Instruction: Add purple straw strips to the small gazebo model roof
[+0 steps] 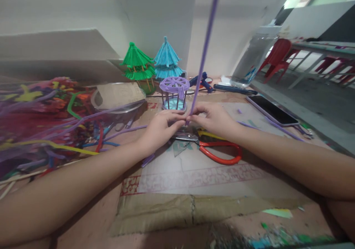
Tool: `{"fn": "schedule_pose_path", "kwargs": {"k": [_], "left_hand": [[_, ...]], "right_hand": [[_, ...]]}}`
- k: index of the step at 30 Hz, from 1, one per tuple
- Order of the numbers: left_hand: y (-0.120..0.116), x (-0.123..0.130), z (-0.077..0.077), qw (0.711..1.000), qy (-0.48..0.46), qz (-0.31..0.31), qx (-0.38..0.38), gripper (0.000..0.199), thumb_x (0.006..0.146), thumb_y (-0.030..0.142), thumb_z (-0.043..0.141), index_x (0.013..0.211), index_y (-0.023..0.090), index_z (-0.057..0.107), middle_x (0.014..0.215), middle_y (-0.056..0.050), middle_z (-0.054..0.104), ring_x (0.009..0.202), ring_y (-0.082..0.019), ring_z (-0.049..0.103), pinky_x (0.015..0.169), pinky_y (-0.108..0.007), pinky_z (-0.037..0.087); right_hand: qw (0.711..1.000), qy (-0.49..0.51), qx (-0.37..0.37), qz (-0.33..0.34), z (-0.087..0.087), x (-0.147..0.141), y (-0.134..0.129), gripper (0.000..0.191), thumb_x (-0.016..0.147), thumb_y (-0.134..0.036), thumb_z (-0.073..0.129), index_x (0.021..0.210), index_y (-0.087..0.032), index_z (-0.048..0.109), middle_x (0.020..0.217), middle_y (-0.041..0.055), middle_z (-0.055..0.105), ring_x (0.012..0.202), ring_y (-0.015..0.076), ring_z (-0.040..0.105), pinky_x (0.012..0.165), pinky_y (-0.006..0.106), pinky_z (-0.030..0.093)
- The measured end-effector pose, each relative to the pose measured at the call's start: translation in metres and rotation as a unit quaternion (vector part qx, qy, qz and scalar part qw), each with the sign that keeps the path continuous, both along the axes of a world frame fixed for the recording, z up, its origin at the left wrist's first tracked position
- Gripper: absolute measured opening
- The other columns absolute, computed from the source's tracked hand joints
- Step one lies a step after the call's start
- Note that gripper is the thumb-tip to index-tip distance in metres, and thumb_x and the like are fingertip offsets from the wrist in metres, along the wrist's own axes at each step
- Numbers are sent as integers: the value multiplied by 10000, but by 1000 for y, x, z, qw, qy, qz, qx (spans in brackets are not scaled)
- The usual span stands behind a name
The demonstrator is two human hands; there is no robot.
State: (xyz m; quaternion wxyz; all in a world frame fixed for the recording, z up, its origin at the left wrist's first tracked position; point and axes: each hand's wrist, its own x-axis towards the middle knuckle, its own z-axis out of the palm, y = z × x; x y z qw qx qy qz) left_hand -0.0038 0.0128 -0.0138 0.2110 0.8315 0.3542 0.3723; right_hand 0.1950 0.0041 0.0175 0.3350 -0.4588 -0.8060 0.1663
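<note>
A long purple pipe cleaner (205, 49) rises almost straight up from between my fingertips and runs out of the top of the view. My right hand (214, 119) pinches its lower end with thumb and forefinger. Right against it, my left hand (163, 127) has its thumb and fingertips closed at the same end. Just below the hands lie scissors (220, 159) with a red handle, partly hidden. Behind my fingers stands a small purple frame (174, 84) with a spoked round top, brown posts and a light blue base.
Green (135, 58) and blue (166, 58) tiered roof models stand at the back. A pile of coloured pipe cleaners (55, 119) covers the left. Rightward are a glue gun (205, 82), a phone (273, 110) and a clear plastic container (253, 55). Cardboard (177, 214) lies in front.
</note>
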Motion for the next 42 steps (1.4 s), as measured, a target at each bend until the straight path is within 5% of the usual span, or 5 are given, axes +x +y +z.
{"fn": "schedule_pose_path", "kwargs": {"k": [12,19,25,32,42], "left_hand": [[3,-1,0,999,5,39,-24,234,896,270,558,1029,162,717,1085,-71,729,1055,-221,647,982,-378,470],[2,-1,0,998,25,35,-42,261,895,326,564,1048,186,722,1076,-59,733,1021,-219,656,946,-360,478],[0,-1,1,999,28,16,-28,273,939,331,502,975,178,724,999,-53,744,935,-200,667,849,-321,486],[-9,-1,5,999,33,-34,20,331,957,346,477,827,160,718,886,-54,727,897,-192,642,854,-313,456],[-6,2,8,983,19,-51,-177,383,933,437,472,898,160,736,816,-19,725,738,-162,633,658,-247,467]], "right_hand": [[998,-11,-58,3,-13,8,12,147,831,-255,614,755,-159,696,732,28,713,679,165,627,641,274,439],[1000,-29,-5,-9,-17,9,15,117,810,-229,626,734,-166,691,733,26,696,713,167,615,676,285,439],[978,118,-168,-29,-2,5,8,164,772,-324,676,782,-162,696,728,30,711,659,157,629,609,271,476],[961,177,-212,-2,-9,0,0,170,761,-343,690,742,-174,678,695,28,703,656,158,642,646,286,516],[941,234,-244,16,-20,0,5,212,734,-370,734,755,-171,666,690,19,705,655,149,652,674,288,528]]}}
